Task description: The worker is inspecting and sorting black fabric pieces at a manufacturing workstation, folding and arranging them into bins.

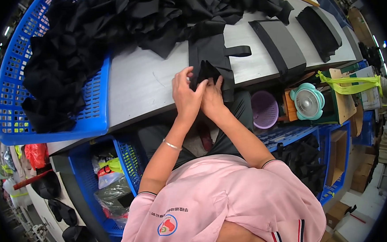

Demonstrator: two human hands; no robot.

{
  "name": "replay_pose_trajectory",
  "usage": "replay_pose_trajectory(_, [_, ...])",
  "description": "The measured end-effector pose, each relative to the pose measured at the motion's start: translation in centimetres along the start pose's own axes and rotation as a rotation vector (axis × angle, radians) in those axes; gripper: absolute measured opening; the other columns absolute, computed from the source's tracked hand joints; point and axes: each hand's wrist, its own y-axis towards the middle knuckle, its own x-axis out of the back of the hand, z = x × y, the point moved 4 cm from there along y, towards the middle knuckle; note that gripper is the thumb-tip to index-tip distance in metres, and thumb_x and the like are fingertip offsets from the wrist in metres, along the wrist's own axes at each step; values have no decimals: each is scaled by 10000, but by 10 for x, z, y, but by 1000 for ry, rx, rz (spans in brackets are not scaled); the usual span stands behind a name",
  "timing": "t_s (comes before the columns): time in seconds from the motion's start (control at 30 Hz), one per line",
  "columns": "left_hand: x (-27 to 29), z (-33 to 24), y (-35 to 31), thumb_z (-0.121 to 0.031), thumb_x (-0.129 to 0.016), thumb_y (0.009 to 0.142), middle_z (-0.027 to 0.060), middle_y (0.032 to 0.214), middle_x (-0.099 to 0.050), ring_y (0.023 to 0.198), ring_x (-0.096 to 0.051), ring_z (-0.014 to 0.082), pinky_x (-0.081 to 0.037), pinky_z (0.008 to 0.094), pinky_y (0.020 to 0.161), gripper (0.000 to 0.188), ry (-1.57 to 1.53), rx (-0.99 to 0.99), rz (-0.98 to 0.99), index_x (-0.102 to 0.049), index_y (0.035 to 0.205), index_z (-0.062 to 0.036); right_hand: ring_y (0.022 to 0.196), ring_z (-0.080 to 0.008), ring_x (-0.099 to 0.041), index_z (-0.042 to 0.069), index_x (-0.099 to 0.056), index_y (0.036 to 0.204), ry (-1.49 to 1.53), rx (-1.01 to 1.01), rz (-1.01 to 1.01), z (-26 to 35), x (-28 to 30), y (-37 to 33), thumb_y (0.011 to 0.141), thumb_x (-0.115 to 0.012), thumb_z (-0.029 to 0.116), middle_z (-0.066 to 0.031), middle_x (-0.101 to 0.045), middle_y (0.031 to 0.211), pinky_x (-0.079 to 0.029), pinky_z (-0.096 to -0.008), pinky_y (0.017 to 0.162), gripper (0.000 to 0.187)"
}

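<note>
A flat black fabric piece with a short black strap loop sticking out on its right lies over the front edge of the table. A folded flap of it stands up by my fingers. My right hand grips the near part of the fabric, its fingertips partly hidden in the folds. Just left of it is my left hand, fingers curved and apart, thumb reaching toward the right hand; nothing shows in its grasp.
Heaped black fabric pieces cover the table's far side and spill into a blue basket. Stacked grey-and-black pieces and a black stack lie to the right. Below them are a purple bin and a small teal fan.
</note>
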Motion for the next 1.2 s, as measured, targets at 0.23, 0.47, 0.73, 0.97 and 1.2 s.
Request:
replay_pose_trajectory(0.23, [29, 46, 0, 168, -515, 723, 60, 984, -626, 735, -537, 140, -447, 255, 658, 421, -81, -10, -73, -709, 1033, -41, 1080, -374, -591, -14, -638, 1092, 106, 147, -170, -35, 5, -20, 865, -556, 115, -210, -643, 1056, -431, -525, 956, 274])
replay_pose_trajectory(0.47, [34, 35, -39, 106, -579, 802, 69, 1095, -621, 805, -586, 154, -473, 272, 674, 384, -199, 219, 102, -717, 1109, -79, 915, -392, -620, -44, -640, 976, 187, 180, -223, -37, -3, -46, 824, -568, 34, -229, -646, 983, -492, -474, 849, 185])
replay_pose_trajectory(0.73, [19, 52, -42, -351, -600, 996, 86, 1374, -551, 1229, -541, 192, -433, 359, 1054, 646, -1044, 756, 324, -383, 1477, 23, 875, -365, -658, 62, -662, 1088, 333, 3, 126, -11, 45, -86, 886, -651, 168, -168, -607, 1113, -528, -484, 707, 227])
replay_pose_trajectory(0.97, [21, 41, -41, -99, -642, 968, 91, 1239, -626, 1072, -621, 152, -523, 304, 935, 450, -1095, 687, 268, -483, 1375, 6, 1005, -256, -707, 58, -704, 1149, 845, 157, 118, 11, 108, -99, 950, -639, 121, -114, -712, 1143, -578, -311, 777, 219])
replay_pose_trajectory(1.2, [43, 45, -59, -84, -611, 984, 76, 1303, -615, 1118, -601, 132, -505, 298, 962, 454, -963, 586, 226, -485, 1412, -3, 926, -235, -709, -71, -674, 1081, 905, -226, -352, -36, 140, -55, 933, -665, 91, -175, -716, 1019, -531, -291, 818, 220])
